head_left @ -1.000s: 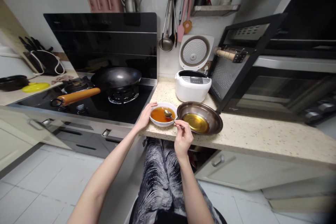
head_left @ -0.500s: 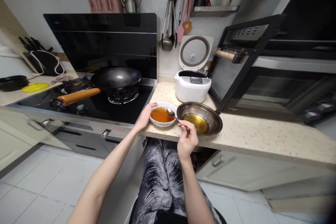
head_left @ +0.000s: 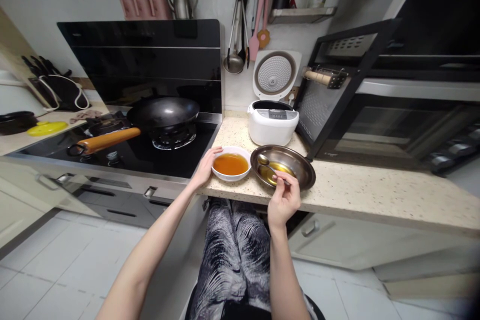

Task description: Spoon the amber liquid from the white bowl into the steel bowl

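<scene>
A white bowl (head_left: 229, 178) of reddish-orange liquid stands near the counter's front edge. My left hand (head_left: 205, 167) grips its left rim, fingers along the outside. Right beside it is a steel basin (head_left: 308, 170) holding yellow, oily-looking liquid. Between the thumb and fingers of my right hand (head_left: 284, 202) is the handle of a metal spoon (head_left: 263, 160). The spoon's head is over the left part of the basin, above the yellow liquid. Whether the spoon carries anything is too small to tell.
A white rice cooker (head_left: 273, 127) with its lid up stands behind the basin. To the left, a black wok (head_left: 165, 112) with a wooden handle rests on the stove (head_left: 180, 162). A black rack (head_left: 318, 95) and an oven (head_left: 397, 130) stand at the right.
My right hand has moved the spoon rightward from above the white bowl to over the steel basin. My left hand stays on the bowl.
</scene>
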Demonstrator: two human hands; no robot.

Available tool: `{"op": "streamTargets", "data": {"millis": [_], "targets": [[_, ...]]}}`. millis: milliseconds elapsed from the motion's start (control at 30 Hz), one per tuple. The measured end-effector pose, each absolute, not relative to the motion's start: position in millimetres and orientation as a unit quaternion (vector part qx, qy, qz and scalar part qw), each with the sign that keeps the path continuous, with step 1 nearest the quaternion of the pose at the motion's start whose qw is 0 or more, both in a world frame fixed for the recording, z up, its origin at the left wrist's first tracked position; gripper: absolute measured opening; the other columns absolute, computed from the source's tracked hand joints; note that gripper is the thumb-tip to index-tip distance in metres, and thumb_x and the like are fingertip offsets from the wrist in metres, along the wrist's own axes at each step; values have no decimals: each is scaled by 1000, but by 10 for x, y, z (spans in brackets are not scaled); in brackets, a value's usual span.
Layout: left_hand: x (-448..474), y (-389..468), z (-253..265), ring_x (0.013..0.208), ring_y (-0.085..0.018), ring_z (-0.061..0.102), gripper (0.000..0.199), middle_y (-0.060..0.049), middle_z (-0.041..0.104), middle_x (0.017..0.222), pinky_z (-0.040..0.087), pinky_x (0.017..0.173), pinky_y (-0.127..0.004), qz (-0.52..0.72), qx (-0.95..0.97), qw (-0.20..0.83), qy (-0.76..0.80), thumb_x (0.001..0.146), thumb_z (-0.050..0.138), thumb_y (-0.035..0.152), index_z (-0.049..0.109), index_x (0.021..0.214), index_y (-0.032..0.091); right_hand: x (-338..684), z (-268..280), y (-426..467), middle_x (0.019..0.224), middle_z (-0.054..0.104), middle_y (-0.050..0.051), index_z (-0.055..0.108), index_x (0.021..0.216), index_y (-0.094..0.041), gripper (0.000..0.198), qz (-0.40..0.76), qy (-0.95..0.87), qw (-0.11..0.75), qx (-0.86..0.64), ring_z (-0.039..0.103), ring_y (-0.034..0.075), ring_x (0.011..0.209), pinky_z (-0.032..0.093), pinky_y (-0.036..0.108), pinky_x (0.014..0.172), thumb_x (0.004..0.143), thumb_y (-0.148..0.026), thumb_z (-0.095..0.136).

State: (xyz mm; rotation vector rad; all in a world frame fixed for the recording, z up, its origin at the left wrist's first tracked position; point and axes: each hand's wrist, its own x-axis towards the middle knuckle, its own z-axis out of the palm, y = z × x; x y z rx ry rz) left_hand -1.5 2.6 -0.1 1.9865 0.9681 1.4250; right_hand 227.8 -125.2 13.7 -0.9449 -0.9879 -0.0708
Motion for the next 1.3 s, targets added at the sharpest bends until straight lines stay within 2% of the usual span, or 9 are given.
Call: {"op": "streamTargets", "data": {"millis": [167,333,700,800,933,1100,1300], "targets": [[-15,32,-4,137,-24,53,45,-11,61,141,31,126,-45,527,731,255,351,104,34,43,68,120,18,2316,156,-1241,92,72,5,68,97,-20,8,-95,-496,743,-440,70,19,91,58,37,87,96,-21,60],[-15,30,-2,138,-24,53,45,-11,60,142,30,126,-46,524,730,258,357,104,34,43,68,120,19,2372,116,-1219,92,72,6,68,101,-21,15,-144,-574,676,-440,70,19,89,58,36,86,98,-17,54],[-17,39,-14,138,-24,53,45,-11,60,142,30,126,-44,529,728,261,349,104,34,43,68,121,20,2486,65,-1225,97,72,10,69,111,-21,35,-133,-677,598,-408,67,22,94,57,42,84,97,-8,40],[-16,33,-9,138,-24,53,45,-11,60,141,30,126,-45,528,729,260,349,104,34,43,68,121,19,2475,71,-1221,96,73,9,69,110,-21,31,-148,-660,612,-411,68,21,93,58,41,84,97,-9,44],[-23,36,-14,137,-24,53,45,-11,61,140,31,126,-46,529,730,259,346,104,34,43,68,120,19,2367,101,-1240,93,73,6,69,105,-22,19,-175,-572,680,-425,69,20,90,58,38,84,98,-14,54],[-20,40,-16,138,-24,53,45,-11,61,141,30,126,-45,528,729,260,348,104,34,42,69,120,19,2161,142,-1301,92,72,5,67,101,-22,13,-117,-507,751,-407,70,19,90,58,36,85,97,-15,57],[-13,33,-14,138,-23,53,44,-11,60,142,31,126,-44,530,726,262,351,104,34,41,68,121,19,1981,104,-1271,92,72,4,67,99,-22,15,-46,-565,727,-386,70,18,89,58,35,82,98,-14,55]]}}
